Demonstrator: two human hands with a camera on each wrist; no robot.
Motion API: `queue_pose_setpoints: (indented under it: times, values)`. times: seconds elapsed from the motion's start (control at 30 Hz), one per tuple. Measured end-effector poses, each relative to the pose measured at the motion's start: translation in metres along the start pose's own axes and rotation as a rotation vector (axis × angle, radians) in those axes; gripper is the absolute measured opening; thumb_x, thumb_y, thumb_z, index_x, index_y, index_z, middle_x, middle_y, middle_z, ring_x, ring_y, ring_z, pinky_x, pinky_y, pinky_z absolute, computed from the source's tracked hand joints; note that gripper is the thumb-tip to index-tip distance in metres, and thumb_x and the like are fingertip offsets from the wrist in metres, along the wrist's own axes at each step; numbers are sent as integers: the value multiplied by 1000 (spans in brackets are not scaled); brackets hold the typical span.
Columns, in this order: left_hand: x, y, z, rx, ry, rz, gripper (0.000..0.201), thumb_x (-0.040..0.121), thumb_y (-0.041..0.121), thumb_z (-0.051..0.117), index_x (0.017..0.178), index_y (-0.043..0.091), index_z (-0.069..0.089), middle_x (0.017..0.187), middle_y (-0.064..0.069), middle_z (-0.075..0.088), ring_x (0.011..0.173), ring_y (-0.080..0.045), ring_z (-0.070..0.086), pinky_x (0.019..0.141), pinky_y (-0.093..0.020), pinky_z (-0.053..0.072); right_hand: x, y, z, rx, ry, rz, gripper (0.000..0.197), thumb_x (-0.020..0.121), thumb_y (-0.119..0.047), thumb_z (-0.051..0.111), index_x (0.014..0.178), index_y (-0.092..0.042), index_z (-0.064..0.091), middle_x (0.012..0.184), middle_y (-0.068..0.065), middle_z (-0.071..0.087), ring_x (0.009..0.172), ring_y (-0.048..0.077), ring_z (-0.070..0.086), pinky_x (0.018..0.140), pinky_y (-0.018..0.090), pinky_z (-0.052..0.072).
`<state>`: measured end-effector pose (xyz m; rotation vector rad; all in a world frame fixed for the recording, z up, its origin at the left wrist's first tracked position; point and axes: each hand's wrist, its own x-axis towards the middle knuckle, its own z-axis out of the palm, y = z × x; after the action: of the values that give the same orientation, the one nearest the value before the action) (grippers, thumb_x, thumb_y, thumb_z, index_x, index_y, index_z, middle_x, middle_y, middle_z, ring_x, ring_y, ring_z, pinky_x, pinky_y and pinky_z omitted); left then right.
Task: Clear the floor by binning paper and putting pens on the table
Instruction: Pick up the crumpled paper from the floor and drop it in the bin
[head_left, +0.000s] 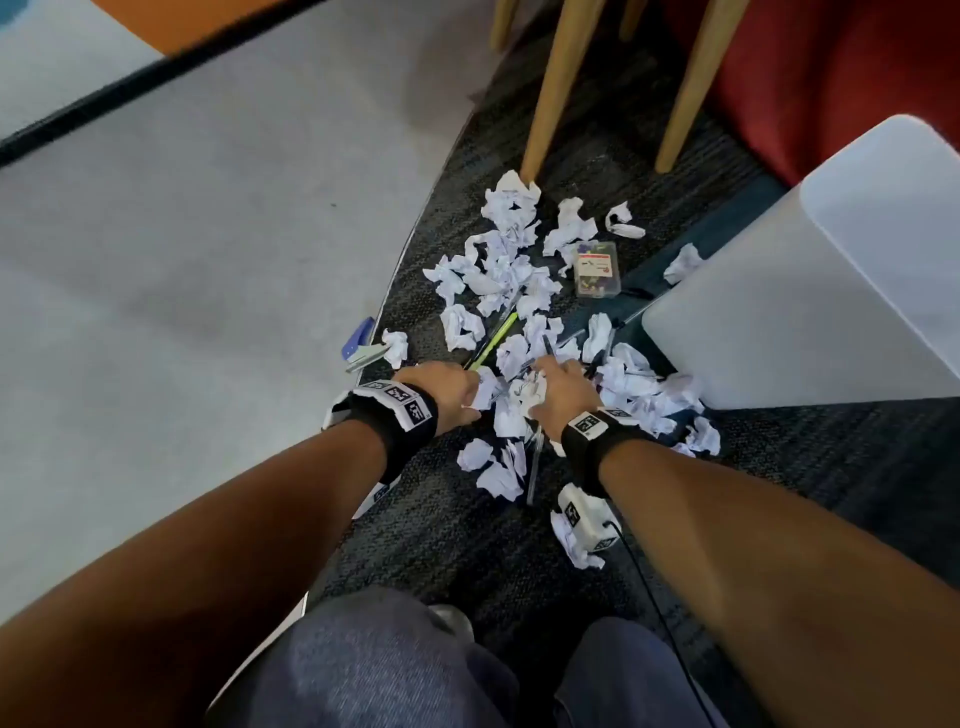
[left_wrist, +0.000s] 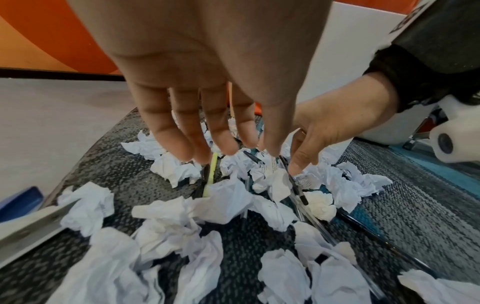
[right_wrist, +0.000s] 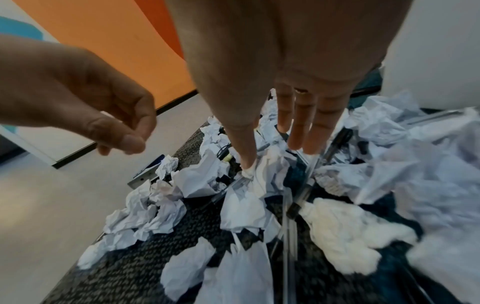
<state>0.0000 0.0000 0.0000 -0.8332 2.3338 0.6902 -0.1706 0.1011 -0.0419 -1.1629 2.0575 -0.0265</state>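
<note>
Several crumpled white paper balls (head_left: 498, 270) lie scattered on the dark carpet, with pens mixed in. A yellow-green pen (head_left: 493, 340) (left_wrist: 211, 174) and a clear pen with a black cap (left_wrist: 298, 189) (right_wrist: 301, 195) lie among them. My left hand (head_left: 470, 400) (left_wrist: 223, 148) hovers just over the pile with relaxed fingers, holding nothing. To its right, my right hand (head_left: 550, 374) (right_wrist: 275, 156) reaches down with straight fingers. Its fingertips (right_wrist: 296, 144) and thumb touch a paper ball (right_wrist: 270, 164) beside the pens. The white bin (head_left: 779, 312) stands at the right of the pile.
A blue stapler (head_left: 361, 345) (left_wrist: 20, 201) lies at the carpet's left edge, beside pale grey floor. A clear box of pins (head_left: 597, 270) sits beyond the pile. Wooden chair legs (head_left: 561, 88) and a red seat stand behind. My knees are at the bottom.
</note>
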Motion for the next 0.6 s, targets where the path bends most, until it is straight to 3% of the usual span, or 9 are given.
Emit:
queue_pose_setpoints:
  times: [0.1,0.17,0.23,0.3,0.43,0.5,0.6]
  values:
    - [12,-2,6,12,-4,26,35,90,42,56,122,28,49,127,-5,45,119,-29,46,94,-43,46,8,-5,4,-93,-69,-21,66,86,-13,65,143,-26,35,138,14,37,116,35,55,96,36,47]
    - [21,-1,14,67,-101,46,48,92,40,56,137,40,40,150,-7,24,137,-34,25,110,-48,33,12,-6,10,-149,-129,-14,71,85,-9,65,145,-28,34,141,14,34,121,36,52,100,38,46]
    - [27,4,21,123,-204,43,56,94,38,55,143,47,30,160,-4,-2,145,-38,5,116,-51,21,9,-2,14,-175,-158,-4,70,83,-3,63,143,-27,37,138,14,36,118,36,54,98,39,48]
    - [33,5,29,158,-261,27,58,95,32,55,144,46,29,160,-3,-11,146,-39,2,116,-51,22,5,3,14,-140,-111,-12,54,84,2,55,132,-21,46,129,14,42,108,36,57,91,36,49]
    - [36,3,44,196,-243,43,57,93,8,53,145,25,37,158,-13,6,135,-39,34,106,-43,40,2,11,9,-161,-81,-12,29,83,2,51,107,-11,59,111,11,58,95,27,60,78,30,51]
    - [31,6,46,186,-234,45,54,92,0,46,143,13,39,156,-16,14,133,-35,39,104,-41,41,-2,15,7,-120,-44,9,21,85,-1,52,100,-12,59,102,9,65,90,25,61,75,31,53]
    - [29,8,45,164,-235,22,48,94,3,43,142,6,37,153,-15,22,136,-32,36,106,-37,38,-8,26,8,17,67,60,12,88,-12,57,95,-21,53,88,4,61,78,22,56,66,27,44]
